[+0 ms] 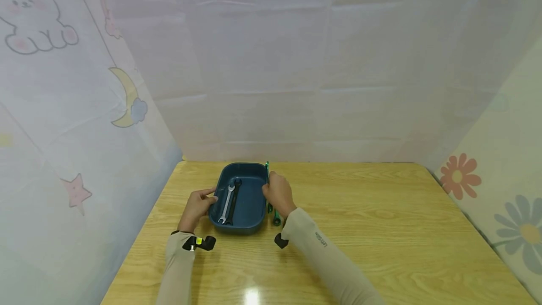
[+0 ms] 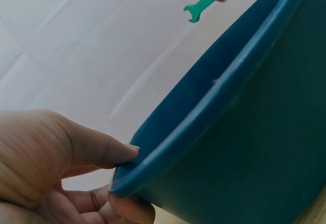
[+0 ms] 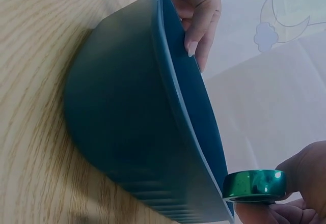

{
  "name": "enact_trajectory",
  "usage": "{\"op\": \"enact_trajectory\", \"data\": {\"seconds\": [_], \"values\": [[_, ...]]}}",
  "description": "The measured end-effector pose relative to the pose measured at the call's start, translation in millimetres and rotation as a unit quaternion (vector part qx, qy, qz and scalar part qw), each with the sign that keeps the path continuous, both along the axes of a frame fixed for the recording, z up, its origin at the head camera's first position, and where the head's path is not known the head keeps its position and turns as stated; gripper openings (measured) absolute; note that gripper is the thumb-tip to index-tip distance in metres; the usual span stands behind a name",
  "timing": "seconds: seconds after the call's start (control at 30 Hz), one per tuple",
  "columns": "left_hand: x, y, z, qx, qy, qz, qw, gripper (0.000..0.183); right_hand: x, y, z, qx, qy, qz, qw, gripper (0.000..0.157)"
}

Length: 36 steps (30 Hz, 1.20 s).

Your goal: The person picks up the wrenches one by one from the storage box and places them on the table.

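A blue plastic basin (image 1: 254, 224) stands on the wooden table, with a silver wrench (image 1: 227, 204) and a black wrench (image 1: 232, 204) lying side by side in it. My left hand (image 1: 197, 206) grips its left rim, thumb inside and fingers outside. At the right rim, my right hand (image 1: 279, 193) holds a green wrench (image 2: 205, 4); its open end shows in the left wrist view. The ring end of the green wrench (image 3: 254, 184) overlaps the rim in the right wrist view. Another green wrench (image 1: 277, 219) lies beside the basin, partly hidden by my right hand and wrist.
The wooden table (image 1: 381, 229) extends to the right of the basin. Behind it hangs a pale wall sheet (image 1: 271, 84); printed sheets with a moon (image 1: 127, 98) and flowers (image 1: 459, 176) border the sides.
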State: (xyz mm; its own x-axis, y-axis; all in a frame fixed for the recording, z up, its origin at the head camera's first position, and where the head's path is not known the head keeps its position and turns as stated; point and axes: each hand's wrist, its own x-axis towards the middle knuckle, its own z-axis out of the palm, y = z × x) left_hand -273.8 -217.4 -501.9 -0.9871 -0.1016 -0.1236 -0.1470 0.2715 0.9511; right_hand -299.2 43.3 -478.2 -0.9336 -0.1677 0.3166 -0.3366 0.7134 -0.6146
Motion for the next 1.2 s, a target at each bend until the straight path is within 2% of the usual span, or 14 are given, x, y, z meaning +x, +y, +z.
{"op": "enact_trajectory", "data": {"seconds": [0.33,0.67,0.93,1.2], "values": [[0.6,0.1,1.0,-0.004,0.0,-0.001,1.0,0.043,-1.2,6.6,-4.7,0.004,0.0,-0.012,1.0,0.016],[0.9,-2.4,1.7,0.002,0.0,-0.005,1.0,0.043,-1.2,13.5,-5.7,0.0,-0.018,-0.024,1.0,0.004],[-1.1,-3.3,-0.4,0.0,0.002,-0.003,1.0,0.043,-3.3,18.8,-7.2,-0.003,-0.014,-0.031,0.999,0.011],[0.1,-4.0,-2.0,0.003,-0.001,-0.006,1.0,0.045,-1.1,23.1,-12.0,-0.015,-0.025,-0.039,0.999,0.01]]}}
